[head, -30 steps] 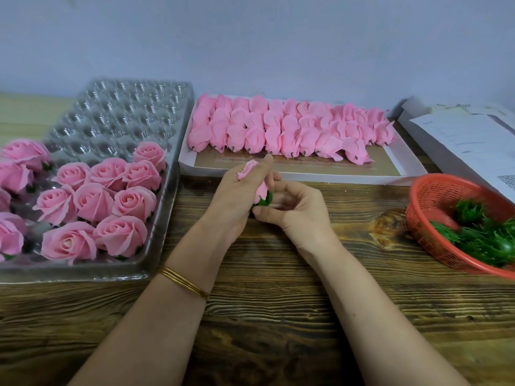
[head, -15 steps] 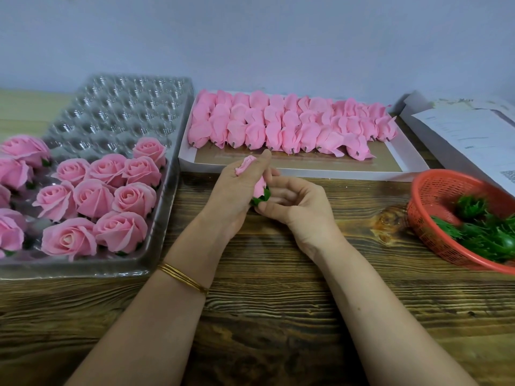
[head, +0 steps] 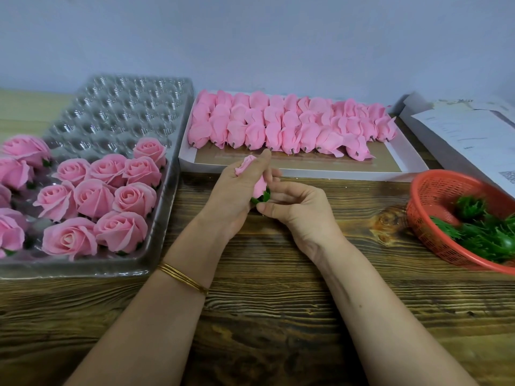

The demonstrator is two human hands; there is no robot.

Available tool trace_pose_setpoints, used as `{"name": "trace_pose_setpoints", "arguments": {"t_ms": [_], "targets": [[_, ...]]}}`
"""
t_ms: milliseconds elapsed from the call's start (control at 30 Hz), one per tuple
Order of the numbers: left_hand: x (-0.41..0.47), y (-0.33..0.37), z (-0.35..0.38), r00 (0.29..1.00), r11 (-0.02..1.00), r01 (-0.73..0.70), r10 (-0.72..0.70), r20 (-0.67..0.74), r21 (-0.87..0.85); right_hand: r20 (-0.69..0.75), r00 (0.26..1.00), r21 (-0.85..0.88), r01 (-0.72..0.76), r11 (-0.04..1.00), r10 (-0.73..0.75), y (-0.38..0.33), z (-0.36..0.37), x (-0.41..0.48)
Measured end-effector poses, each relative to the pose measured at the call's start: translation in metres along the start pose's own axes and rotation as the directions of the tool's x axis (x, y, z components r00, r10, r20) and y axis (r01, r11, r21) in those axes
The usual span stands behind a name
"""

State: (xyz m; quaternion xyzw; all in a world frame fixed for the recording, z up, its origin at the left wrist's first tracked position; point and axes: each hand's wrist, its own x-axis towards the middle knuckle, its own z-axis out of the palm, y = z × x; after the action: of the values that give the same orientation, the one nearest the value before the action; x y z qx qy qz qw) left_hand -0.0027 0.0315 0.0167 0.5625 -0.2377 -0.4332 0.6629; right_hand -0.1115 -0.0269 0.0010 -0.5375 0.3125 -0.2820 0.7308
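Two hands meet over the middle of the wooden table, just in front of the near rim of the white box. The left hand is wrapped round a pink rosebud, thumb and fingers curled about its petals. The right hand pinches the green calyx at the bud's base between thumb and fingertips.

The bud is held off the table, its long axis slanted. The green base sits low, toward the person, and the pink tip points up and away toward the far edge, leaning a little left. How far the calyx is seated on the bud is hidden by the fingers. Thin gold bangles circle the left wrist.

Behind the hands, the white box holds rows of closed pink buds lying on their sides, stub ends toward the near rim. Along the left edge lies a clear plastic cell tray, and opened pink roses sit in its nearer cells, faces up. At the right edge stands a red mesh basket with a heap of green calyxes inside. White printed papers lie at the far right corner.
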Motion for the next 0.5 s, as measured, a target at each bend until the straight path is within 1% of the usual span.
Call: {"name": "trace_pose_setpoints", "arguments": {"t_ms": [233, 500], "targets": [[-0.0006, 0.002, -0.0027, 1.0, 1.0, -0.001, 0.001, 0.011, -0.002, 0.102, 0.982, 0.201, -0.178, 0.963, 0.16, -0.0057, -0.0028, 0.0002], [0.0023, -0.0012, -0.0033, 1.0, 1.0, -0.011, 0.011, 0.016, -0.018, 0.071, 0.977, 0.273, -0.211, 0.939, 0.199, -0.0083, 0.0001, -0.0022]]}}
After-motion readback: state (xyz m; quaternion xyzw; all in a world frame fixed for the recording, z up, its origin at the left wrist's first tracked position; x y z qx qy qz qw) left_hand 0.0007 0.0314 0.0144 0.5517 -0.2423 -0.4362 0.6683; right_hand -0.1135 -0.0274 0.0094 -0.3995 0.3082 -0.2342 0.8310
